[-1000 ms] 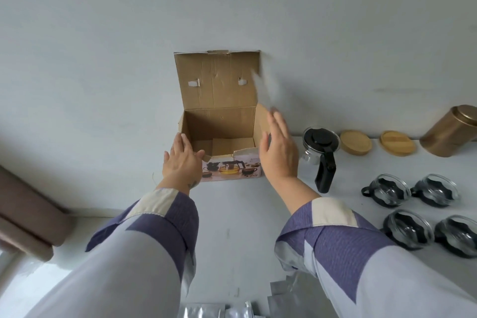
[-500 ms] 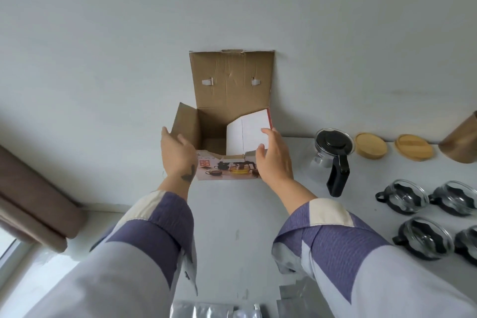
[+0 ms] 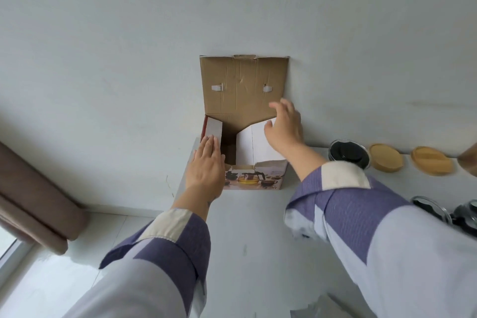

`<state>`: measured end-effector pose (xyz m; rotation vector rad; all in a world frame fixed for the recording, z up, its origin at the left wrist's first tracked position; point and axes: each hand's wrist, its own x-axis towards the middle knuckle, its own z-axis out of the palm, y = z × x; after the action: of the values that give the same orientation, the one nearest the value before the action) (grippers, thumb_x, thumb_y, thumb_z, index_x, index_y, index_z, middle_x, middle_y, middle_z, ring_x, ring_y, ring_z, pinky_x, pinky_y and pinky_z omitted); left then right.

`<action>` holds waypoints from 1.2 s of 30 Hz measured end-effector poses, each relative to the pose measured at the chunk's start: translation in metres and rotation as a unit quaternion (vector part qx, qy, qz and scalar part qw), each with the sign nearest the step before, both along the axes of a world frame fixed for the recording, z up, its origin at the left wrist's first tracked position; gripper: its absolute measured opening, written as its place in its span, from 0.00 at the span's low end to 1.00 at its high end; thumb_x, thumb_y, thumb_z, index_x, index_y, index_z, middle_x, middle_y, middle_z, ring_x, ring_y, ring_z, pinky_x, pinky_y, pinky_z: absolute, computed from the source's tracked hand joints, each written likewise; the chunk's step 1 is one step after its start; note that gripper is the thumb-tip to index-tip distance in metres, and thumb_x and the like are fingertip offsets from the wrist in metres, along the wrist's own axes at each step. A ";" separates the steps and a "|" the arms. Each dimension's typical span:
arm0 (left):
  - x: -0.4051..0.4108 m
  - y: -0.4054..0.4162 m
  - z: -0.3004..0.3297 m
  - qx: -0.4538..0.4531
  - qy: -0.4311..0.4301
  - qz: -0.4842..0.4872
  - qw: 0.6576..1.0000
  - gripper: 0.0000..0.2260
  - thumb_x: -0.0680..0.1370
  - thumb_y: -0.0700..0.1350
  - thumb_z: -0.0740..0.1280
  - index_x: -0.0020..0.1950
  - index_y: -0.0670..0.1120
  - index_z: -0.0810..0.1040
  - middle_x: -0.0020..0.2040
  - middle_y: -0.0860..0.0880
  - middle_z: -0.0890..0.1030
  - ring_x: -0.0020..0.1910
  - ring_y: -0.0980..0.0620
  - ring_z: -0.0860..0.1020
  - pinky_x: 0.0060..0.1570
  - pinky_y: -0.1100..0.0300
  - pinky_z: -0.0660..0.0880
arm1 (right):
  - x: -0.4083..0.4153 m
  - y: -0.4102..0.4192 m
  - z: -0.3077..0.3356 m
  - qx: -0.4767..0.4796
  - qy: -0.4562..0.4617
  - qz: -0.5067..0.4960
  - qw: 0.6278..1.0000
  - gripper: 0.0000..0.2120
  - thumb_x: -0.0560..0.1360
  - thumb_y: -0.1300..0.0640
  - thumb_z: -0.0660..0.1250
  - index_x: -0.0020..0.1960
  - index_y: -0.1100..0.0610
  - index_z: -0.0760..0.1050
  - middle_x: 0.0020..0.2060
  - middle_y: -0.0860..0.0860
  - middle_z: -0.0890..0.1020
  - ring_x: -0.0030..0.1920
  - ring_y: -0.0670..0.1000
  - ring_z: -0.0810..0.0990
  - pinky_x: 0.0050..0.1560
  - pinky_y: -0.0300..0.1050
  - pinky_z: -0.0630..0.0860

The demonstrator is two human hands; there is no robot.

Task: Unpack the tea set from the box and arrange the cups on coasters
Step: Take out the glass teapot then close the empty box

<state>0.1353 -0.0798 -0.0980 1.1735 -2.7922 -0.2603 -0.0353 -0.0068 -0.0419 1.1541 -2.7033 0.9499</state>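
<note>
We are at the box [image 3: 254, 178], which sits on the white bench [image 3: 245, 227] against the wall with its tall lid flap [image 3: 242, 85] standing upright behind it. Our left hand [image 3: 206, 165] lies flat, fingers straight, against the left side flap [image 3: 213, 128], holding nothing; our right hand [image 3: 284, 129] is spread and loose over the right side flap [image 3: 254, 144], touching it or just above it, we cannot tell which, and gripping nothing. What matters for the coming move is that the box opening lies straight ahead and between our two hands, with the two side flaps leaning inward from either side. The inside looks dark, and we cannot make out any piece left in it. The tea set is well apart to the right: the dark-lidded teapot [image 3: 348, 153] stands nearest the box, two round wooden coasters [image 3: 386, 157] lie beyond it along the wall, and glass cups [image 3: 438, 210] sit close to our right sleeve, partly hidden by it. We judge the right hand nearer to all of these, so cups and coasters fall to that side.
</note>
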 end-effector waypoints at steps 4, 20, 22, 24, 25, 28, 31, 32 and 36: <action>0.003 0.004 0.006 -0.005 -0.005 -0.004 1.000 0.24 0.84 0.49 0.40 0.77 0.42 0.41 0.78 0.47 0.41 0.77 0.51 0.39 0.73 0.59 0.40 | -0.020 -0.032 0.043 -0.028 0.080 -0.002 0.996 0.22 0.75 0.62 0.60 0.69 0.54 0.67 0.75 0.53 0.59 0.75 0.54 0.56 0.72 0.53 0.58; 0.006 0.004 0.008 -0.011 -0.017 -0.019 1.000 0.24 0.84 0.49 0.40 0.77 0.42 0.40 0.78 0.47 0.41 0.77 0.50 0.39 0.70 0.62 0.36 | -0.049 -0.054 0.071 -0.129 0.071 -0.064 0.987 0.13 0.73 0.66 0.58 0.55 0.54 0.73 0.55 0.52 0.72 0.55 0.55 0.72 0.40 0.45 0.70; 0.005 0.004 0.008 -0.016 -0.020 -0.024 0.999 0.24 0.84 0.49 0.40 0.77 0.41 0.41 0.78 0.46 0.42 0.77 0.50 0.39 0.71 0.62 0.37 | -0.047 -0.049 0.072 -0.125 0.104 -0.064 0.985 0.10 0.75 0.65 0.57 0.50 0.57 0.74 0.53 0.54 0.74 0.52 0.56 0.74 0.40 0.46 0.69; 0.005 0.002 0.006 -0.015 -0.014 -0.024 1.000 0.24 0.84 0.48 0.41 0.77 0.41 0.42 0.78 0.46 0.43 0.77 0.50 0.40 0.72 0.61 0.38 | -0.041 -0.039 0.069 -0.123 0.131 -0.051 0.982 0.10 0.75 0.66 0.57 0.51 0.57 0.74 0.53 0.54 0.76 0.50 0.58 0.76 0.41 0.48 0.73; 0.004 0.002 0.005 -0.014 -0.009 -0.024 1.000 0.24 0.84 0.48 0.41 0.77 0.41 0.43 0.78 0.46 0.44 0.77 0.50 0.40 0.72 0.60 0.39 | -0.037 -0.032 0.066 -0.118 0.136 -0.038 0.983 0.11 0.76 0.66 0.56 0.53 0.56 0.73 0.53 0.55 0.77 0.49 0.58 0.77 0.42 0.48 0.74; 0.004 0.001 0.004 0.002 0.045 -0.025 0.999 0.23 0.84 0.48 0.45 0.78 0.41 0.50 0.78 0.46 0.50 0.77 0.49 0.46 0.74 0.59 0.44 | -0.023 -0.005 0.051 -0.073 0.174 0.008 0.982 0.16 0.78 0.64 0.55 0.63 0.55 0.71 0.59 0.56 0.77 0.52 0.60 0.77 0.44 0.49 0.76; 0.005 0.003 0.002 0.007 0.153 0.021 0.988 0.20 0.82 0.50 0.56 0.71 0.43 0.63 0.71 0.45 0.64 0.70 0.47 0.61 0.68 0.57 0.62 | -0.011 0.018 0.031 0.011 0.255 0.030 0.966 0.22 0.80 0.60 0.55 0.73 0.52 0.63 0.68 0.57 0.69 0.57 0.62 0.74 0.47 0.54 0.74; 0.006 0.005 0.002 -0.009 0.171 0.049 0.984 0.20 0.80 0.52 0.60 0.69 0.43 0.65 0.68 0.45 0.66 0.66 0.47 0.64 0.65 0.57 0.65 | -0.008 0.024 0.023 0.023 0.277 0.036 0.960 0.23 0.80 0.58 0.55 0.74 0.52 0.60 0.69 0.58 0.68 0.57 0.62 0.73 0.48 0.55 0.74; 0.008 0.008 0.002 -0.007 0.214 0.104 0.971 0.28 0.75 0.56 0.66 0.68 0.42 0.64 0.64 0.44 0.66 0.59 0.46 0.66 0.58 0.56 0.69 | 0.003 0.039 -0.006 -0.016 0.274 0.067 0.959 0.23 0.80 0.55 0.51 0.74 0.57 0.61 0.66 0.61 0.71 0.53 0.61 0.75 0.46 0.55 0.77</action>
<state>0.1434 -0.0717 -0.0961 1.2232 -2.2808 -0.4165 -0.0323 0.0317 -0.0480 1.3624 -2.1840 0.5673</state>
